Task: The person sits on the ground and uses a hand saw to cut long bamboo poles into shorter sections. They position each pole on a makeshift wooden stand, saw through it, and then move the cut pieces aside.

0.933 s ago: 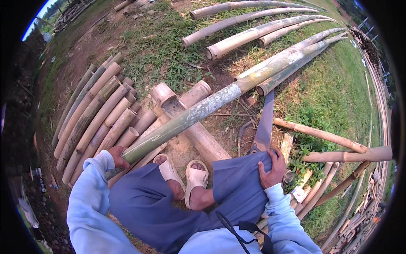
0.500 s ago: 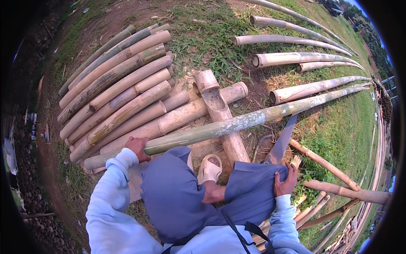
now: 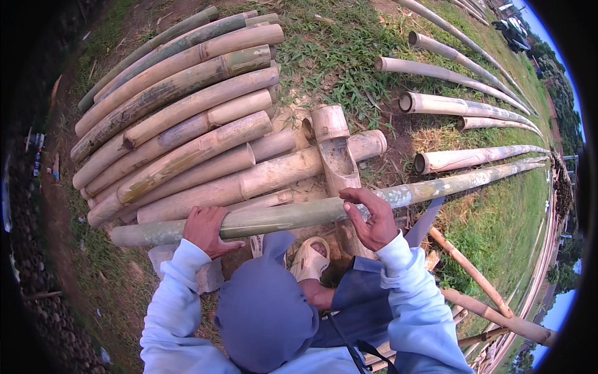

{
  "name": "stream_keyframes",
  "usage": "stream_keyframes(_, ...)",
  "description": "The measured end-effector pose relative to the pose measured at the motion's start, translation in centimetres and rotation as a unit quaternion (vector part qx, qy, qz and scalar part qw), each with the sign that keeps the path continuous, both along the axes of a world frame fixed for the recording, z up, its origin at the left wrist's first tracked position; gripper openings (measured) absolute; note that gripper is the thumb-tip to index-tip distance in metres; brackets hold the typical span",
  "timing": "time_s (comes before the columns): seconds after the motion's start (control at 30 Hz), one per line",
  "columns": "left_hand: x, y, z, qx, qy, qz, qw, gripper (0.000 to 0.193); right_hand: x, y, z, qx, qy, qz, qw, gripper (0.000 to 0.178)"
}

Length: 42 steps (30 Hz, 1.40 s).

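A long green-grey bamboo pole (image 3: 299, 214) lies across in front of me, its near end at the left and its far end off to the upper right. My left hand (image 3: 208, 231) is wrapped over it near that left end, thumb on the near side. Farther right, my right hand (image 3: 372, 219) is at the pole with fingers curved and thumb spread, not closed around it. Under the pole stands a notched bamboo support (image 3: 338, 159). A handsaw blade (image 3: 426, 222) shows beside my right forearm; its handle is hidden.
Cut bamboo lengths (image 3: 180, 90) are piled on the left. Several long poles (image 3: 461, 106) lie on the grass to the right. A crossed bamboo frame (image 3: 476, 277) stands at lower right. My sandalled foot (image 3: 309, 257) is near the support's base.
My right hand has risen from my right knee to the pole. My left hand stays on the pole, its thumb now spread. The view has shifted, and the pole's left end sits slightly higher.
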<state>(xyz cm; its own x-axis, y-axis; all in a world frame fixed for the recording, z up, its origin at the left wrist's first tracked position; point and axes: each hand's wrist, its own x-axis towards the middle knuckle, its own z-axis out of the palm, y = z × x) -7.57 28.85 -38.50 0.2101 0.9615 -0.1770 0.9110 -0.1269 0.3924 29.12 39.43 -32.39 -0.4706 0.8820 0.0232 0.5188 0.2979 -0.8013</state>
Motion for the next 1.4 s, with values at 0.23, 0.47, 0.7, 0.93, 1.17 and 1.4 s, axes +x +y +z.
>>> stream_keyframes(0.23, 0.4, -1.0, -1.4, 0.005, 0.036, 0.004, 0.999, 0.066, -9.6, 9.2, -8.0, -0.088, -0.248, 0.255, 0.930, 0.028)
stream_keyframes(0.47, 0.9, -3.3, -2.5, 0.013, 0.026, -0.023, 0.999, 0.064, -12.4, 8.3, -17.5, -0.114, -0.443, 0.329, 0.826, 0.030)
stream_keyframes(0.7, 1.2, -3.9, -2.8, 0.028, 0.036, 0.015, 0.999, 0.059, -12.7, 6.1, -17.7, -0.046, -0.402, 0.313, 0.859, 0.024)
stream_keyframes(0.93, 0.9, -3.8, -1.9, 0.044, -0.007, 0.019, 0.999, 0.066, -13.5, 5.2, -15.7, 0.067, -0.359, 0.370, 0.854, 0.018)
stream_keyframes(1.17, 0.8, -3.8, -1.7, 0.083, -0.078, 0.067, 0.991, 0.065, -14.4, 4.7, -11.3, -0.041, -0.320, 0.377, 0.868, 0.018)
stream_keyframes(1.4, 1.1, -4.0, -2.4, 0.044, -0.080, 0.094, 0.991, 0.062, -13.1, 4.4, -10.6, -0.009, -0.282, 0.396, 0.873, 0.024)
